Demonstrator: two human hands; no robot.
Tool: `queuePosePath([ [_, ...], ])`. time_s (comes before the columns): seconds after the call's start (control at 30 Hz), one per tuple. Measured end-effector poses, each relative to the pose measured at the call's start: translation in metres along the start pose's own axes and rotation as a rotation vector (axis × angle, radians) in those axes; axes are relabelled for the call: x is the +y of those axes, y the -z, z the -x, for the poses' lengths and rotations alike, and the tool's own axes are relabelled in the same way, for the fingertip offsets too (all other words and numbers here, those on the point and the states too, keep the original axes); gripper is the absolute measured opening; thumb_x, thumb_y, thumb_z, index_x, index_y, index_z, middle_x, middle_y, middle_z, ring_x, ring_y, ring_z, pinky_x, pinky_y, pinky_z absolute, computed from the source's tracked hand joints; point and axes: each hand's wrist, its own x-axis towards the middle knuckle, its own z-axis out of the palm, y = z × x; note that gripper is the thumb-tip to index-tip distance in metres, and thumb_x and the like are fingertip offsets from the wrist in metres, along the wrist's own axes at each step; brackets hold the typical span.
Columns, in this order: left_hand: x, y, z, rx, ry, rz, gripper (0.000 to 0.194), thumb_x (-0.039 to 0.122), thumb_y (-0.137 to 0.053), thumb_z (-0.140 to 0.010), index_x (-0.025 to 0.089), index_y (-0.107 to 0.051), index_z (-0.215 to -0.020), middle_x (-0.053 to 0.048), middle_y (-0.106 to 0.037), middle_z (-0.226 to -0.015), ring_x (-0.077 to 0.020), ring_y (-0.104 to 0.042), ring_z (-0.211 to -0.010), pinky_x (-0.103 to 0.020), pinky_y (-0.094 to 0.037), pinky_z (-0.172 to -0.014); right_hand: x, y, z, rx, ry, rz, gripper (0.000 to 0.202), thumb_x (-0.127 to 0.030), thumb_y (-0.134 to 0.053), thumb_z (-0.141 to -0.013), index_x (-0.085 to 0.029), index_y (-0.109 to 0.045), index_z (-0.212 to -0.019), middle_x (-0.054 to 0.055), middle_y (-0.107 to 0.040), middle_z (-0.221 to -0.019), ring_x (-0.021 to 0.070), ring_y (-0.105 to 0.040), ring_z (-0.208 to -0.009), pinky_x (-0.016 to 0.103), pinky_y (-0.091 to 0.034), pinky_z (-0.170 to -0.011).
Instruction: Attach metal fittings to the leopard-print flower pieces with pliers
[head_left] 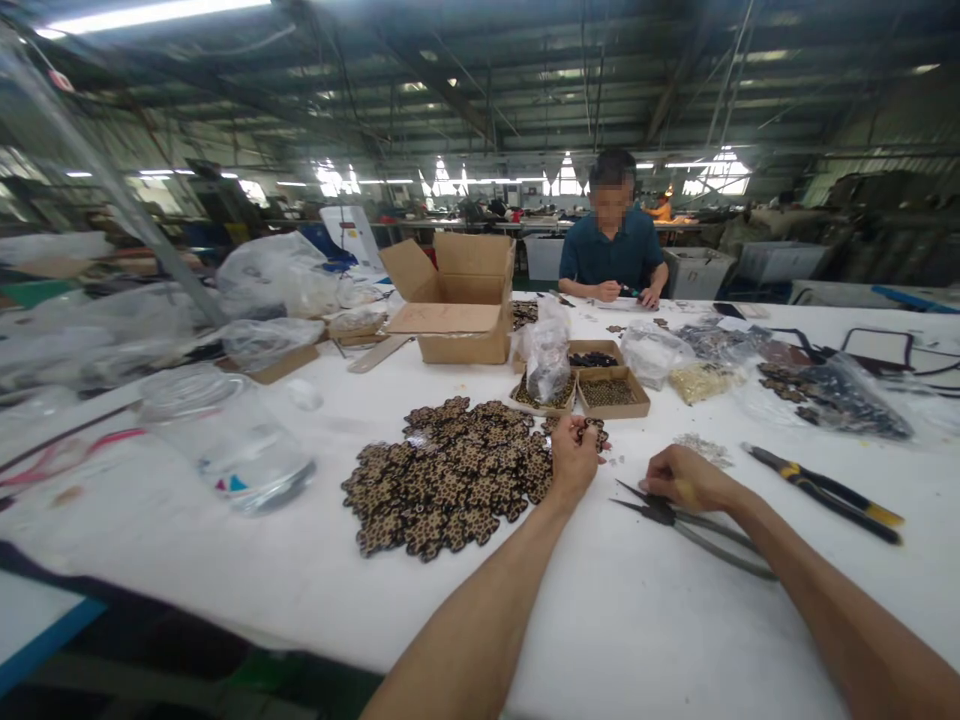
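My left hand point(574, 458) is closed on a flower-shaped leopard-print piece point(598, 430), just right of a wide pile of similar leopard-print pieces point(450, 475). To its right, my right hand point(684, 478) has its fingertips pinched together; whatever may be between them is too small to make out. Right under those fingers lies a pair of slim-tipped scissors point(660, 511), jaws parted and grey handles pointing toward me. Tiny clear or silvery bits point(616, 461) lie between the two hands, and a larger scatter of small silvery parts point(705, 450) is behind my right hand.
Yellow-and-black pliers point(825, 490) lie at right. Beyond my hands stand small cardboard trays point(615, 408) of small parts, plastic bags point(656, 352) and an open carton point(465, 345). A clear water jug point(240, 450) lies at left. A co-worker point(613, 245) sits across the table.
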Motion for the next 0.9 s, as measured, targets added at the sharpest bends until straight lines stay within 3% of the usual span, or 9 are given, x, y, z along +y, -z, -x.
queuePosePath([
  [0.13, 0.000, 0.002, 0.001, -0.021, -0.003, -0.014, 0.032, 0.036, -0.069, -0.083, 0.016, -0.055, -0.104, -0.005, -0.070, -0.082, -0.0169, -0.073, -0.065, -0.017, -0.052, -0.042, 0.001, -0.018, -0.025, 0.312, -0.008, 0.025, 0.027, -0.040, -0.060, -0.086, -0.020, -0.073, -0.100, 0.004, -0.072, -0.079, 0.0197, -0.062, -0.069, 0.029, -0.043, -0.065],
  [0.23, -0.002, 0.005, 0.000, -0.012, -0.012, -0.023, 0.030, 0.034, -0.068, -0.084, 0.016, -0.057, -0.105, -0.006, -0.070, -0.085, -0.0170, -0.073, -0.066, -0.017, -0.052, -0.042, 0.002, -0.032, -0.036, 0.303, 0.019, 0.046, 0.028, -0.037, -0.062, -0.084, -0.022, -0.072, -0.106, 0.005, -0.072, -0.088, 0.0196, -0.063, -0.076, 0.028, -0.044, -0.070],
  [0.4, -0.006, 0.007, -0.003, 0.026, 0.005, -0.053, 0.028, 0.030, -0.067, -0.085, 0.015, -0.060, -0.107, -0.006, -0.070, -0.085, -0.0179, -0.074, -0.066, -0.017, -0.052, -0.041, -0.003, -0.036, -0.037, 0.256, 0.013, 0.051, 0.013, -0.028, -0.061, -0.081, -0.020, -0.070, -0.080, 0.006, -0.070, -0.078, 0.0181, -0.060, -0.070, 0.026, -0.040, -0.064],
  [0.6, 0.001, 0.001, -0.003, 0.005, 0.033, -0.075, 0.026, 0.028, -0.068, -0.085, 0.013, -0.061, -0.106, -0.008, -0.073, -0.085, -0.0173, -0.074, -0.065, -0.017, -0.052, -0.042, 0.006, -0.006, -0.030, 0.224, -0.012, 0.008, 0.013, -0.029, -0.065, -0.076, -0.020, -0.073, -0.080, 0.004, -0.072, -0.075, 0.0180, -0.062, -0.067, 0.026, -0.043, -0.062],
  [0.77, 0.002, -0.005, -0.003, -0.060, 0.044, -0.087, 0.024, 0.028, -0.068, -0.086, 0.012, -0.063, -0.103, -0.011, -0.075, -0.088, -0.0167, -0.074, -0.066, -0.016, -0.051, -0.043, 0.039, 0.036, -0.004, 0.401, -0.172, 0.013, 0.021, -0.035, -0.058, -0.081, -0.018, -0.071, -0.083, 0.007, -0.072, -0.073, 0.0208, -0.064, -0.066, 0.029, -0.045, -0.061],
  [0.9, -0.005, -0.007, 0.000, -0.041, 0.038, -0.090, 0.026, 0.028, -0.069, -0.085, 0.012, -0.062, -0.105, -0.010, -0.074, -0.087, -0.0162, -0.074, -0.064, -0.015, -0.049, -0.042, 0.039, 0.025, 0.002, 0.453, -0.136, -0.049, 0.024, -0.038, -0.060, -0.081, -0.019, -0.071, -0.091, 0.007, -0.073, -0.079, 0.0221, -0.065, -0.072, 0.032, -0.048, -0.067],
])
